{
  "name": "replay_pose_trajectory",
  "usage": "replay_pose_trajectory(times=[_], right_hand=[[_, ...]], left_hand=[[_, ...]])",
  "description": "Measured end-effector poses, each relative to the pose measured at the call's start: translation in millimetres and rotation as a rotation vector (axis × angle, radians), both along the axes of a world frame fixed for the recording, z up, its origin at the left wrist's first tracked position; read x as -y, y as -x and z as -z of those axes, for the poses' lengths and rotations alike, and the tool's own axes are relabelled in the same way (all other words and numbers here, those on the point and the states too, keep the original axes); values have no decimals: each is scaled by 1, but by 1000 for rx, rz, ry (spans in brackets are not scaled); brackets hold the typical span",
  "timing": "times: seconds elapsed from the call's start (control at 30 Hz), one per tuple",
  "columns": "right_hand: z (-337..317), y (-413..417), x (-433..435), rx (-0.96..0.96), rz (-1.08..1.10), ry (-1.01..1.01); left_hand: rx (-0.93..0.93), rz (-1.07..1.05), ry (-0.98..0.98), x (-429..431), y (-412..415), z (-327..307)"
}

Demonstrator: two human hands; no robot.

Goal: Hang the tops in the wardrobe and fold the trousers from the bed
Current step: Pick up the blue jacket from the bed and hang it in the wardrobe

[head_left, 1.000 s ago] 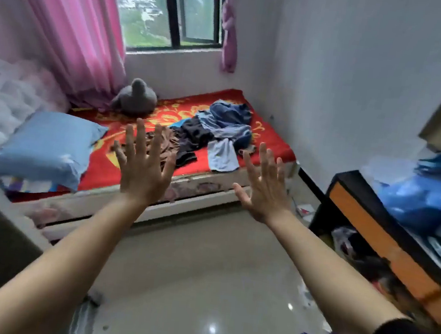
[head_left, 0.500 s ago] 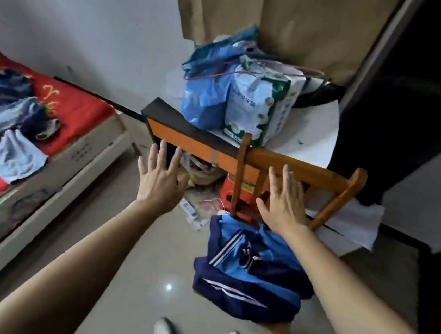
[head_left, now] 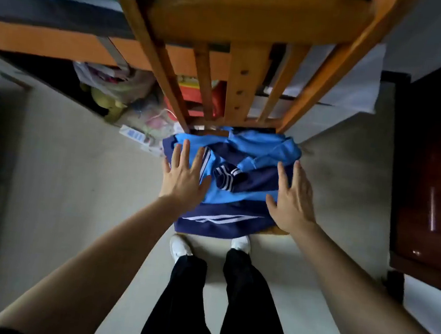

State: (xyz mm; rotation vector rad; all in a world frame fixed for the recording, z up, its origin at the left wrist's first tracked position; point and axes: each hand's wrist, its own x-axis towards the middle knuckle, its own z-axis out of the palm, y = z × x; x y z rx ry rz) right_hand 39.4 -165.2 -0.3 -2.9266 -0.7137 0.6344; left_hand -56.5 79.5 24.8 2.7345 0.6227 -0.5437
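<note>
Both arms stretch to mid-frame; left hand (head_left: 184, 176) and right hand (head_left: 293, 199), fingers straight and spread, palms down over blue clothes (head_left: 238, 196) on the chair (head_left: 256, 18).

1. View: swung from the bed, now out of sight, to a steep look down on the chair (head_left: 252, 20).
2. Left grip (head_left: 184, 175): moved from open air before the bench (head_left: 50, 37) to the left edge of the blue clothes (head_left: 238, 193) on the seat, fingers straight.
3. Right grip (head_left: 293, 199): lowered from the chair back to the clothes' right edge, fingers spread.
4. Shoes (head_left: 179, 245) and black trouser legs (head_left: 183, 299): now in full view, near.
</note>
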Motion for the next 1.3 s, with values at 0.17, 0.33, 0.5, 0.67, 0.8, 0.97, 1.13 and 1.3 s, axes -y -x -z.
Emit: replay_pose_trajectory(times=[0.17, 0.33, 0.5, 0.67, 0.8, 0.97, 1.13, 1.3], right_hand=[[93, 38, 17, -130, 270, -87], [151, 60, 29, -340, 658, -104], [175, 64, 29, -366, 613, -160], [172, 33, 3, -202, 1186, -258], [158, 1, -27, -347, 1625, -397], [123, -11, -43, -604, 1815, -992], [59, 9, -96, -641, 1578, -885], [-17, 57, -163, -356, 1102, -816]], left_hand=[[-135, 91, 114, 31, 20, 98], [-402, 219, 198, 68, 34, 169], [-229, 269, 6, 88, 28, 197], [-68, 134, 184, 72, 7, 180], [83, 80, 288, 53, 8, 155], [151, -7, 226, 23, 18, 112], [28, -222, 190, -34, 57, 63], [-70, -353, 296, -101, 119, 13]])
